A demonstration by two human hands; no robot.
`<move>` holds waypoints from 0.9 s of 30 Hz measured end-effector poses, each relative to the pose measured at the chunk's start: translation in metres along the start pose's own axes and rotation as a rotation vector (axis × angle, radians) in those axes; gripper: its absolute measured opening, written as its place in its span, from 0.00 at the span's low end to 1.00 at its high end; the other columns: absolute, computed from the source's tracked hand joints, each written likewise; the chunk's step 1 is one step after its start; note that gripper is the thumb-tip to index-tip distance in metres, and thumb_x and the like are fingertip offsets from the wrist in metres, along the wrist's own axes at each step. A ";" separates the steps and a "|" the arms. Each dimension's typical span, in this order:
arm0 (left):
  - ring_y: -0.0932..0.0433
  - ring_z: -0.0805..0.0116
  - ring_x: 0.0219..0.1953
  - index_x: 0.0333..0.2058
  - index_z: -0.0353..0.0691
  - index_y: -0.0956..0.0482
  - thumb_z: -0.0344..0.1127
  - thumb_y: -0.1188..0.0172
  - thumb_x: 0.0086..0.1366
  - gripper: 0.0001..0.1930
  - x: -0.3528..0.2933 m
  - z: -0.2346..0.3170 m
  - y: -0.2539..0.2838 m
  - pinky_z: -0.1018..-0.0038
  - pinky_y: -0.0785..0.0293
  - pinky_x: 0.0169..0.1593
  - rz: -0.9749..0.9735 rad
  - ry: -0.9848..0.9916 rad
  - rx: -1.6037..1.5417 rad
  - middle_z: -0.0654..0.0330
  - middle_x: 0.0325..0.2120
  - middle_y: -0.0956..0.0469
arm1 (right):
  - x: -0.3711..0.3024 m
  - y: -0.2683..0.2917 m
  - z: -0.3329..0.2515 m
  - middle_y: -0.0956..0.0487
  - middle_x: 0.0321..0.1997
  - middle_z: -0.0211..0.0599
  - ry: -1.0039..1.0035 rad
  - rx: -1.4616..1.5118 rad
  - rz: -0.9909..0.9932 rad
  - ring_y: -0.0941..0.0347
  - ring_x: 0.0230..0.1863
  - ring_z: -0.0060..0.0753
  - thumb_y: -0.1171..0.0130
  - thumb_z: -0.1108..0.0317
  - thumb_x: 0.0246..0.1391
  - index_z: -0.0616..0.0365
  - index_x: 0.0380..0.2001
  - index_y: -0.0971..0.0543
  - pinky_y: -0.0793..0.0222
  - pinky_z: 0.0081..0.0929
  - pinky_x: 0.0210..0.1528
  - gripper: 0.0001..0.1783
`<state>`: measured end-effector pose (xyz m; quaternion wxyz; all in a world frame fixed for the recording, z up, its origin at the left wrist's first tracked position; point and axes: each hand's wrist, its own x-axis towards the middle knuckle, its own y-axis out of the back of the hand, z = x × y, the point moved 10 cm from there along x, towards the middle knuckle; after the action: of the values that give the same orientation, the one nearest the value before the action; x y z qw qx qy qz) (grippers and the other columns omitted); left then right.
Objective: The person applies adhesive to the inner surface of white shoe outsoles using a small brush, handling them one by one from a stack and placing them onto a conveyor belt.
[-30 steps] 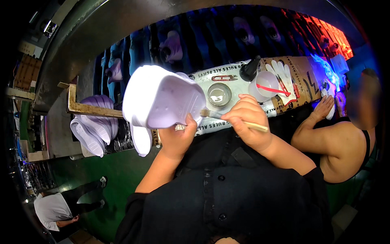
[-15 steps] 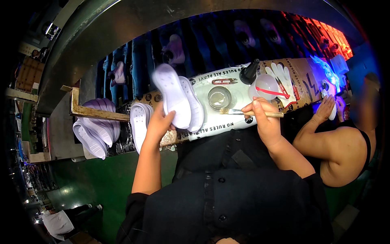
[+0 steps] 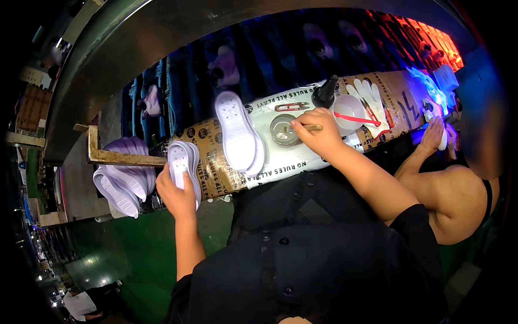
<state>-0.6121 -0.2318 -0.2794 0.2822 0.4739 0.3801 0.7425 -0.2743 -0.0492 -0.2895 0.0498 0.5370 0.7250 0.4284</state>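
Observation:
My left hand [image 3: 177, 195] grips a pale lilac shoe sole [image 3: 182, 156] at the top of a small stack on the table's left part, thumb on its upper face and fingers along its left edge. Over a round glass jar [image 3: 281, 139], my right hand [image 3: 319, 131] is closed around a brush [image 3: 313, 127]. The brush's bristles are hidden behind the hand or in the jar. Between my hands, two more lilac soles [image 3: 237, 135] lie overlapped on the white wrapped tabletop [image 3: 280, 171].
Past the jar are red thread snips [image 3: 290, 107], a black cone-shaped bottle [image 3: 325, 93], a translucent cup [image 3: 345, 110] with a red strip and white gloves [image 3: 369, 100]. More soles [image 3: 116, 183] lean beside a metal bracket [image 3: 127, 157]. A conveyor carries shoes [image 3: 224, 70]. A co-worker's hand [image 3: 431, 136] works at right.
My left hand has laid its sole on the other one and moved left to the stack. My right hand has moved the brush left and away from me, to the jar.

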 end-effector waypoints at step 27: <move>0.21 0.65 0.39 0.55 0.34 0.33 0.37 0.45 0.62 0.24 -0.096 -0.082 -0.080 0.71 0.22 0.41 -0.392 1.286 -1.514 0.54 0.42 0.24 | -0.051 0.037 0.033 0.25 0.27 0.35 -0.559 0.771 0.194 0.32 0.32 0.22 0.52 0.59 0.66 0.67 0.33 0.21 0.37 0.20 0.40 0.20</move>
<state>-0.6452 -0.2872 -0.4146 0.3672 -0.3904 -0.0396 0.8433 -0.2085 -0.0704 -0.3053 -0.0002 0.6757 0.7366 -0.0295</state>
